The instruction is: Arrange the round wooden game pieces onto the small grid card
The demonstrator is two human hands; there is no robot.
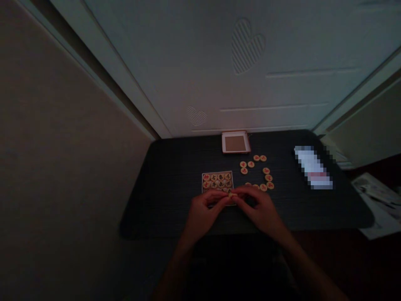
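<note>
Between the fingertips of my left hand point(205, 211) and my right hand point(261, 209) is one small round game piece point(232, 195), pinched from both sides. Both hands are over the near right part of a shallow box point(202, 179), which holds rows of round pieces with red or black characters. My fingers hide its front rows. To the right, several loose pieces with red marks, among them one piece point(268, 178), lie in a curved line on the dark table point(169, 179). Part of that line is behind my right hand.
An open box lid or tray point(235, 143) rests at the table's back edge. A blurred bright device point(313, 167) lies at the right. Behind stands a white panel point(188, 62) with heart reliefs; papers point(379, 209) are beyond the table's right edge.
</note>
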